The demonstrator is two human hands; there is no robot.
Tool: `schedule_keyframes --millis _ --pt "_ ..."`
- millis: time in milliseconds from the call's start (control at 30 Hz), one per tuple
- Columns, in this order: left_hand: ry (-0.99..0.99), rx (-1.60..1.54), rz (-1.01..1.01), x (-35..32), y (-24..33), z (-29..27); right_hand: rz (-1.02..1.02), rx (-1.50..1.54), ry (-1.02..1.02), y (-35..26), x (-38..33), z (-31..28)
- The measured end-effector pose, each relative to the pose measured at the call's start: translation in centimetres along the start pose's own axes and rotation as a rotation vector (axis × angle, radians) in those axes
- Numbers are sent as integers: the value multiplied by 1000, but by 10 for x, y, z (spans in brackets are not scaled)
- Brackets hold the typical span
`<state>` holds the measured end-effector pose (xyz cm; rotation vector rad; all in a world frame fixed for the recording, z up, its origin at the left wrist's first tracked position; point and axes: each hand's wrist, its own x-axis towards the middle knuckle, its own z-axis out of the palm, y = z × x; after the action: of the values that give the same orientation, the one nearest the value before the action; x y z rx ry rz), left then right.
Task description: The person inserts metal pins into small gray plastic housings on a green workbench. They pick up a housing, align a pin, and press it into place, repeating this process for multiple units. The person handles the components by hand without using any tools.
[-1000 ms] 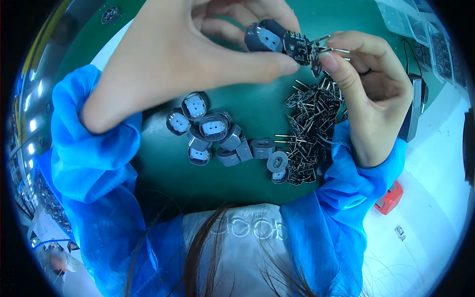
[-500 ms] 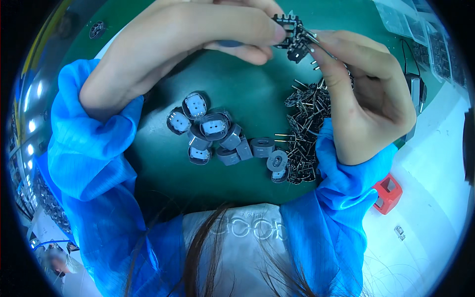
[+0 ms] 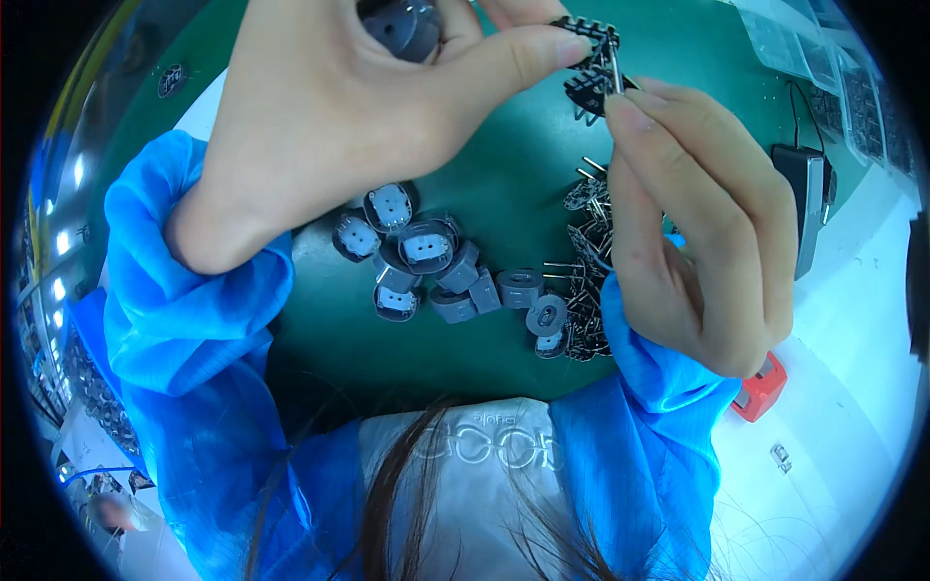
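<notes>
My left hand is closed, with thumb and fingers pinching the edge of a small black circuit board piece with metal pins. A dark grey rounded plastic housing is tucked in the same palm. From the right, my right hand pinches this piece by thumb and forefinger near a straight silver pin. Below the hands lies a cluster of grey housings, some showing pale inserts. A pile of black boards with pins is partly hidden behind my right hand and sleeve.
The green mat covers the work surface. On the right are a black and silver device with a cable, a red block and clear plastic trays. A round black piece lies far left.
My left hand has rolled over and come nearer, bringing the grey housing in its palm into view. My right hand has moved slightly down and left. The black board piece has turned between them.
</notes>
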<state>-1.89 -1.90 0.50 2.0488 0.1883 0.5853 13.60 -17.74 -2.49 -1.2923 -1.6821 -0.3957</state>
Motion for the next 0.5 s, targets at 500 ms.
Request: schedule_keyframes --millis 500 --pt "-360 67 -295 2 -19 2 524 267 40 21 -11 -19"
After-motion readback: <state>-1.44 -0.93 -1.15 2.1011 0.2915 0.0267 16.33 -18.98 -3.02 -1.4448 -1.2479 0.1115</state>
